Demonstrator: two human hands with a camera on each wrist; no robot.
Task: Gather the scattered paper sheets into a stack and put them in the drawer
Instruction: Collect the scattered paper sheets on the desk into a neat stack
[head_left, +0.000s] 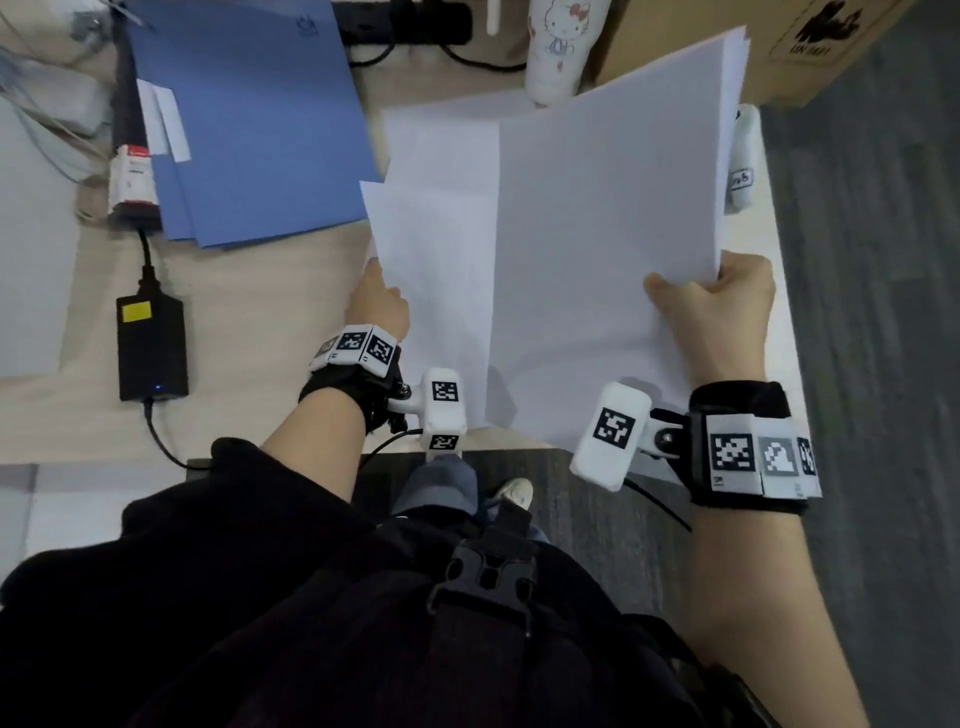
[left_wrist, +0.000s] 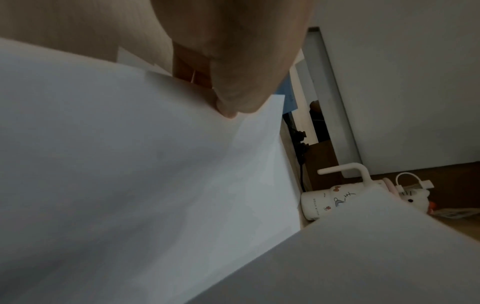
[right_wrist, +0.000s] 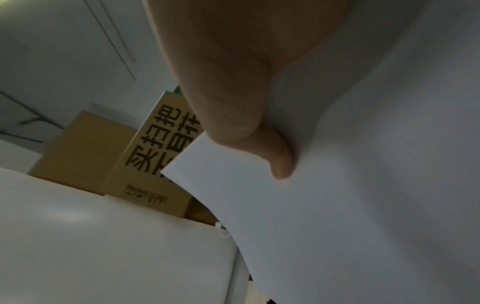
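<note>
Gathering in progress, judging by the spread: right hand (head_left: 719, 306) gripping a raised bundle of paper sheets (head_left: 608, 260) at its near right corner, thumb lying on top and the remaining fingers tucked underneath, out of sight. Lifting that bundle clear of the worktop (head_left: 270, 312), probably to leave room for the loose sheets to slide in beneath or against it. Right wrist view confirming the thumb (right_wrist: 280, 162) pressing down near a paper corner, pinching rather than merely resting.

Left hand (head_left: 376, 301) pinching the near left edge of the lower loose sheets (head_left: 436, 234), which are lying fanned and overlapping on the worktop, partly under the raised bundle. Left wrist view showing the thumb (left_wrist: 233, 102) on top and fingers (left_wrist: 189, 70) curled beneath the edge, likely for dragging these sheets rightward into alignment.

Stack not yet squared; edges still offset. No drawer appearing in any view, so stowing remaining undone.

Standing beyond the paper, a white cartoon bottle (head_left: 558, 52), close enough to be knocked by the raised far edge. Lying to the left, a blue folder (head_left: 249, 119) and a black power adapter (head_left: 150, 345), well apart from the sheets.
</note>
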